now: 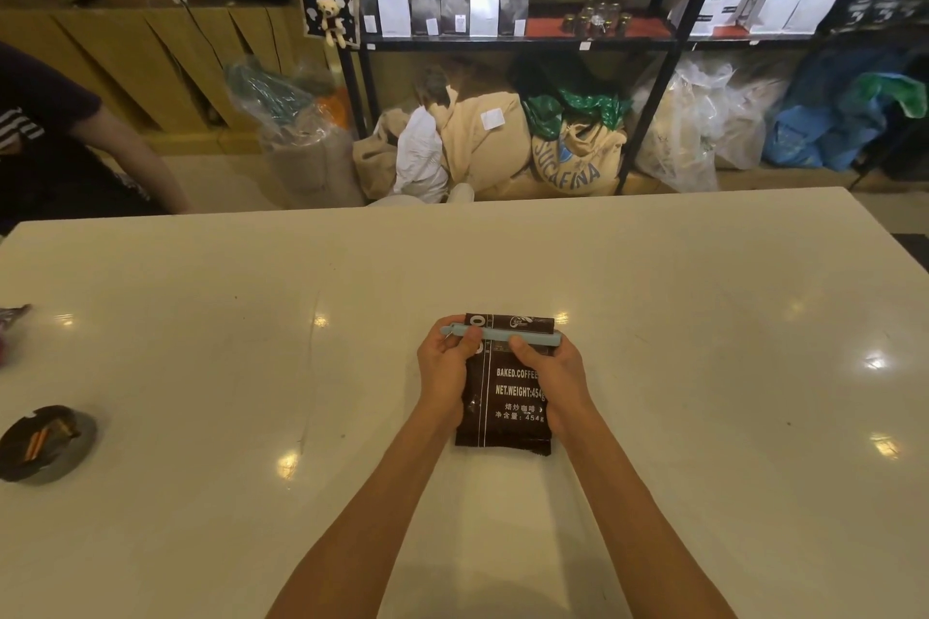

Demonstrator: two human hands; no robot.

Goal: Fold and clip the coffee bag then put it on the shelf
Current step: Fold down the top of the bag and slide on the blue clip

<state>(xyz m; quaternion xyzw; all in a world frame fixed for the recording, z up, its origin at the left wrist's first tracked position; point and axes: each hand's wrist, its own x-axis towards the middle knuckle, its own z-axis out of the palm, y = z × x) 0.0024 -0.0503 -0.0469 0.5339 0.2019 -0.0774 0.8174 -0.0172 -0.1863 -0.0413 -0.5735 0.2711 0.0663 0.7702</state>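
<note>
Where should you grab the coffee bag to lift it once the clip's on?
Probably by the two long side edges of the coffee bag, below the blue clip. It lies flat on the table, clip end away from the person, and the left hand and right hand already flank it there. Pinching the folded top risks shifting the clip.

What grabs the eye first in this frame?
Centre of the white table: a dark coffee bag lying flat, with a light blue clip across its folded top. The left hand and right hand grip the bag's sides, thumbs on the clip. Behind the table stands a black shelf of bags and jars.
</note>
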